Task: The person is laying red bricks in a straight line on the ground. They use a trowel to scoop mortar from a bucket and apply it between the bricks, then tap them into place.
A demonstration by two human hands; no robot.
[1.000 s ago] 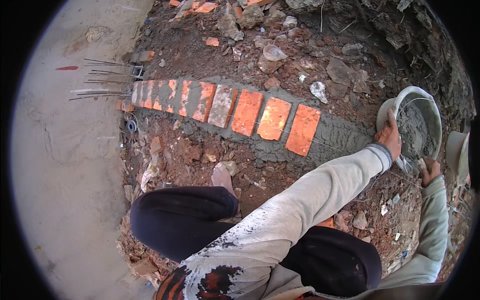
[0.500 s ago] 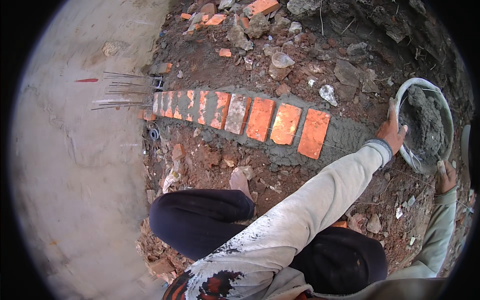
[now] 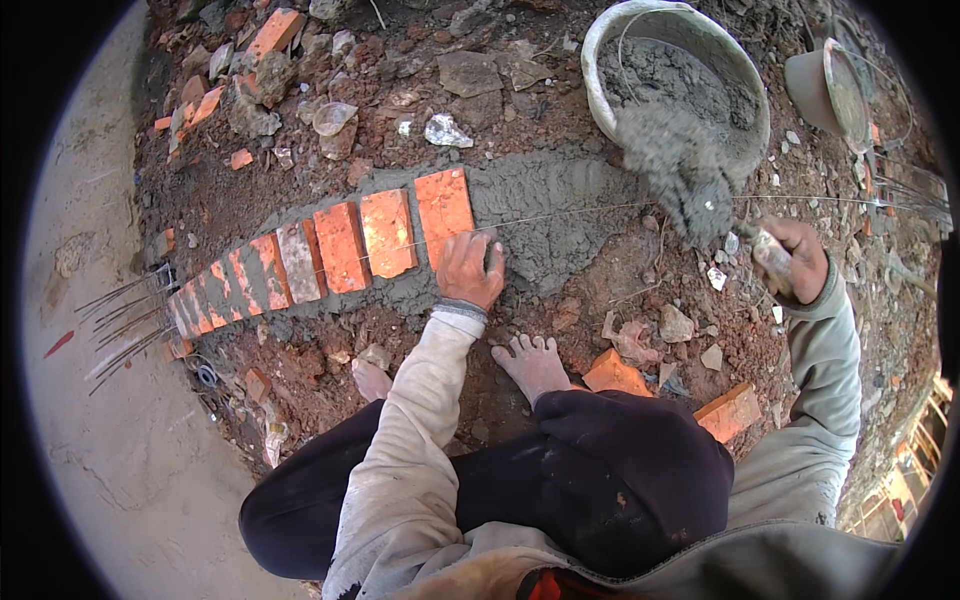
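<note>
My left hand (image 3: 470, 268) rests with its fingers a little apart on the near end of the last orange brick (image 3: 444, 205) in a row. My right hand (image 3: 797, 258) is closed around the pale handle of a trowel (image 3: 769, 254). Wet grey mortar (image 3: 690, 175) covers its blade and blurs with motion at the near rim of a bucket (image 3: 597, 75). More mortar fills that bucket. To the left, the other bricks (image 3: 341, 247) stand side by side in a mortar bed (image 3: 560, 205), which extends right past the last one.
A taut string (image 3: 560, 214) runs along the row. A second bucket (image 3: 812, 90) stands tilted at the far right. Steel rods (image 3: 125, 320) stick out near the grey wall (image 3: 90, 450) on the left. Loose bricks (image 3: 728, 411) lie near my knee; rubble (image 3: 468, 74) lies beyond the row.
Both hands have left the bucket's rim. My left hand is now on the last brick, and my right hand grips a mortar-laden trowel. The view has shifted right.
</note>
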